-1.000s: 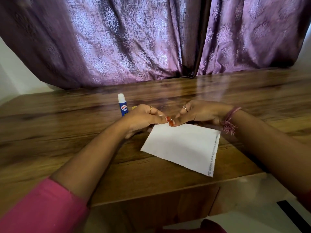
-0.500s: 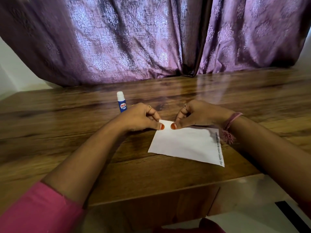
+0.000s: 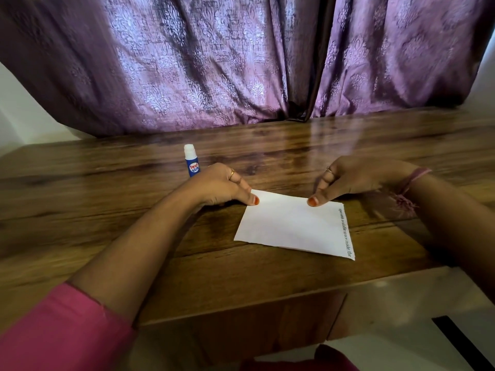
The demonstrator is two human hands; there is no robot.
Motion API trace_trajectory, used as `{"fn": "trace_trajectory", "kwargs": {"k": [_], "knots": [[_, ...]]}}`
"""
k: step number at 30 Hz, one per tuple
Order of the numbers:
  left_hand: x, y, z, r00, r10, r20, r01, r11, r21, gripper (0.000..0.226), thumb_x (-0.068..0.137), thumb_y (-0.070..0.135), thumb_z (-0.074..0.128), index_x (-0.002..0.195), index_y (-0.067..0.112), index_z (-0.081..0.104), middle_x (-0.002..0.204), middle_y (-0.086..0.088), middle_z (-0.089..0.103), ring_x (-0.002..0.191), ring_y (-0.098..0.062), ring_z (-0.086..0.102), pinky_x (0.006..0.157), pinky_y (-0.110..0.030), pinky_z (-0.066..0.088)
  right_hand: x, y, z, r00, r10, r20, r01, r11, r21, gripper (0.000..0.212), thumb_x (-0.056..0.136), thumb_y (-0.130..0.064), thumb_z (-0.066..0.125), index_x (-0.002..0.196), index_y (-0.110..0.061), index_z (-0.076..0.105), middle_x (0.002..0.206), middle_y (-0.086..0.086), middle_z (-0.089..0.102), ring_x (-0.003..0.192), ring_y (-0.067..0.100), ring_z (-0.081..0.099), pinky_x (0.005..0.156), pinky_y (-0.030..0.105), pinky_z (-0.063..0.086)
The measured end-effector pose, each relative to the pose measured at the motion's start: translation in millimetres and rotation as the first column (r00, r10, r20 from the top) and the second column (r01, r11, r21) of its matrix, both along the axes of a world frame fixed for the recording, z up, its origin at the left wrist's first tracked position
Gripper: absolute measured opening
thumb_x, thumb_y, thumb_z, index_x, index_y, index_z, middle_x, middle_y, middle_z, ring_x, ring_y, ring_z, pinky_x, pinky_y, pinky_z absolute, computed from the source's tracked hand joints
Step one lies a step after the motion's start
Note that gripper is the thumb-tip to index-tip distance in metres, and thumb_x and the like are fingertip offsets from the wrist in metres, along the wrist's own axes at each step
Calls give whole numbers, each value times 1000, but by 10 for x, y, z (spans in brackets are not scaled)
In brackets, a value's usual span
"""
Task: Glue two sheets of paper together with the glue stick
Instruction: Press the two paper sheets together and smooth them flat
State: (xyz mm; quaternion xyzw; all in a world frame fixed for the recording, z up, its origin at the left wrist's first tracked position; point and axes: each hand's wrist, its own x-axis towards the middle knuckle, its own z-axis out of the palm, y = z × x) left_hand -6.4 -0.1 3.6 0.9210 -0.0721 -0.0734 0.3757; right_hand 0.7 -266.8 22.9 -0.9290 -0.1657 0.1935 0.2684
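White paper lies flat on the wooden table, with a line of print along its right edge. A second sheet's edge shows just under it at the near right corner. My left hand presses its thumb on the paper's far left corner, its fingers tucked in. My right hand presses its thumb on the far edge further right. The blue glue stick with a white top stands upright just behind my left hand.
A purple patterned curtain hangs behind the table's far edge. The table's near edge runs below the paper, with pale floor beyond it at the lower right.
My thumbs were side by side at the paper's far edge and have slid apart along it, left and right. The paper has turned a little and lies flatter.
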Motion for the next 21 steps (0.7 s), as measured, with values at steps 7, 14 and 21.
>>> {"fn": "trace_trajectory", "kwargs": {"k": [7, 14, 21], "knots": [[4, -2, -11, 1000, -2, 10, 3, 1000, -4, 16, 63, 33, 85, 63, 25, 71, 63, 16, 64, 65, -2, 53, 52, -19, 36, -86, -235, -5, 998, -54, -10, 55, 998, 34, 22, 59, -43, 79, 68, -23, 77, 72, -9, 75, 62, -9, 62, 57, 4, 41], [-3, 3, -11, 999, -48, 10, 48, 999, 3, 17, 67, 32, 82, 75, 23, 70, 71, 13, 66, 70, -5, 57, 56, -19, 39, -118, -392, -32, 997, -74, 13, 74, 997, -1, 36, 48, -56, 75, 69, -26, 76, 67, -10, 72, 58, -5, 58, 66, 24, 42], [-78, 102, -103, 970, -146, 193, 165, 983, -85, 37, 66, 34, 82, 92, 25, 57, 78, 3, 55, 69, -8, 49, 64, -26, 41, -175, -373, -80, 989, -48, 143, 40, 997, 64, 36, 61, -56, 70, 78, -24, 72, 73, 2, 69, 67, 17, 56, 66, 38, 47]]}}
